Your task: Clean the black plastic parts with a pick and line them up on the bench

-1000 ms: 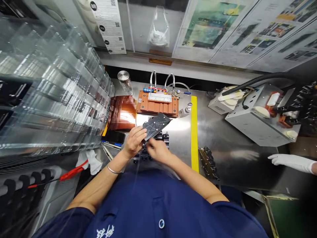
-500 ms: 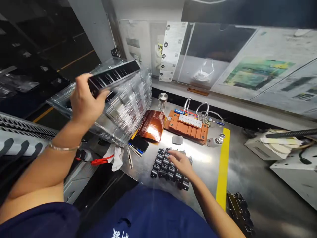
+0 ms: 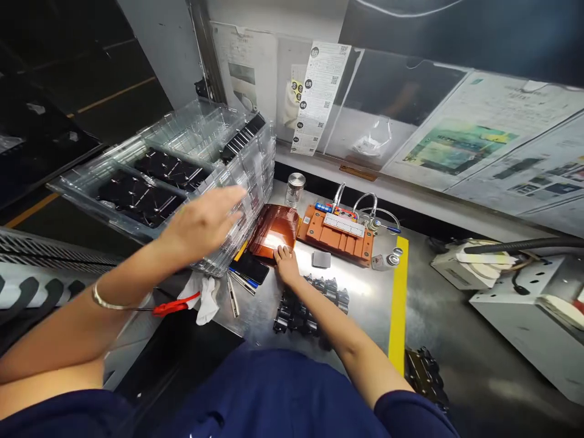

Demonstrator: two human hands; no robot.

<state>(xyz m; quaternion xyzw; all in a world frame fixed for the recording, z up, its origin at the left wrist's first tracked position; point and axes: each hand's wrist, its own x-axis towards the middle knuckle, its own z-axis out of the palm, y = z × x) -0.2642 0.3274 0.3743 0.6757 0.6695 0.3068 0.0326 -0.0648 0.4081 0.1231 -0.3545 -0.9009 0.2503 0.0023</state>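
Observation:
My left hand (image 3: 205, 222) hovers in front of the stacked clear plastic trays (image 3: 196, 131), fingers stretched out and holding nothing. In the top tray's compartments lie black moulded parts (image 3: 139, 198), and a narrow black slotted part (image 3: 244, 137) rests at its far right. My right hand (image 3: 286, 266) lies with fingertips on the lower edge of glossy amber film sheets (image 3: 276, 228); its fingers look spread. Below my right forearm sit black ribbed parts (image 3: 292, 310) in rows on the metal bench, partly hidden by the arm.
Behind the sheets stand a lidded glass jar (image 3: 295, 190) and an orange fixture (image 3: 335, 237) with hoses. A grey block (image 3: 321, 260), a phone (image 3: 249, 269), pens (image 3: 233, 295) and red-handled pliers (image 3: 176, 305) lie around. Yellow tape (image 3: 398, 304) crosses the bench; a machine (image 3: 524, 292) stands right.
The black slotted part left my left hand and now rests in the top tray. That hand moved down and right. My right hand went from the black ribbed parts to the amber sheets.

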